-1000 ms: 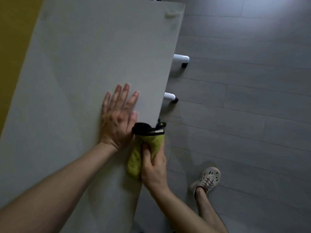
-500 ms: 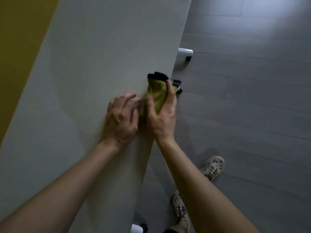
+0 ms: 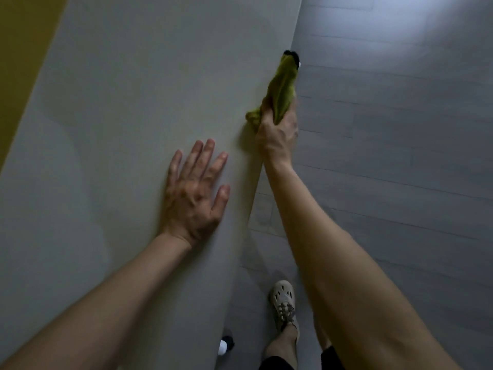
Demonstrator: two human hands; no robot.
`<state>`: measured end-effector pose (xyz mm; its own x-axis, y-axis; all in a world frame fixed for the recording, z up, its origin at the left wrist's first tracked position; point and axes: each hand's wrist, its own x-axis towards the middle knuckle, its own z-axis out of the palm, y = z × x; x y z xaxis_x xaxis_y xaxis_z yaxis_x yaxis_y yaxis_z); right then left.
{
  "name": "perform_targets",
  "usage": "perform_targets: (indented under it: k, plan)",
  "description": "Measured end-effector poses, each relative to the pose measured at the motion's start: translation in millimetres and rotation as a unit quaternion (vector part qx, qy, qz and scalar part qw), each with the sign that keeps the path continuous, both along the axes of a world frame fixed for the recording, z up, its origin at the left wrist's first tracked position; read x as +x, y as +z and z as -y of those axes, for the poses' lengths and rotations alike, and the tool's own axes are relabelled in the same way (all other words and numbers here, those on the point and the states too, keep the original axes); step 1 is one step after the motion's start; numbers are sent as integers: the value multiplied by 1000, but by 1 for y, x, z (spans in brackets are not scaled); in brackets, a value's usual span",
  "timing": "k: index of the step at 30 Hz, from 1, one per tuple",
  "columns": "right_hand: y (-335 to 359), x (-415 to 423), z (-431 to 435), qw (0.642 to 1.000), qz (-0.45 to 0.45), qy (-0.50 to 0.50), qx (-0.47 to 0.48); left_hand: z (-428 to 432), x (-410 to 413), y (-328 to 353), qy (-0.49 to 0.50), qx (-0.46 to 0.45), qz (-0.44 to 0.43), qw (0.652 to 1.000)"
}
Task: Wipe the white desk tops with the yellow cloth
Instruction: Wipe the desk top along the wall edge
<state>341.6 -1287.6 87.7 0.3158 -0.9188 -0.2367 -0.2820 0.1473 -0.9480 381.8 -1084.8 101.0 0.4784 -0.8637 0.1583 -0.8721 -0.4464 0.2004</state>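
- Along the desk's right edge, at about one o'clock from the middle of the view, the right hand (image 3: 277,132) grips the yellow cloth (image 3: 283,84), with thumb and fingers curled tight around its bunched lower end.
- The cloth stretches from the fist toward twelve o'clock, lying along the edge line, with black trim at its far tip. A small lump of it pokes out at the fist's nine o'clock onto the surface.
- The left hand (image 3: 196,190) lies palm down on the white desk top (image 3: 120,116), at seven o'clock from the right hand and apart from it. Its fingers are straight, slightly spread, pointing to about one o'clock, and hold nothing.
- A grey plank floor (image 3: 400,169) fills the three o'clock side.
- A pale perforated shoe (image 3: 283,303) stands on the floor at six o'clock, near the desk's edge.
- A white desk foot (image 3: 222,349) with a black part shows just beside the edge, at seven o'clock from the shoe.
- A yellow surface (image 3: 18,62) borders the desk at ten o'clock.
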Motion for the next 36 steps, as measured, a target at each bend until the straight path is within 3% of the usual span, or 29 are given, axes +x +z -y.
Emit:
perform_targets:
  k: [6, 14, 19, 24, 31, 36]
  plan:
    - [9, -97, -142, 995, 71, 62, 21, -1, 3, -3, -7, -6, -6, 1000]
    - [20, 1, -4, 994, -11, 79, -68, -1, 3, -2, -4, -2, 1, 1000]
    - [11, -19, -36, 995, 32, -23, -87, -1, 2, -1, -6, 4, 9, 1000]
    - [19, -62, -104, 999, 17, -19, -36, -3, 4, -1, -14, 0, 7, 1000]
    - [11, 6, 7, 1000, -1, -24, 9, 0, 2, -1, -4, -4, 7, 1000]
    - [15, -31, -54, 998, 38, -37, -34, -2, 2, -1, -8, -1, 14, 1000]
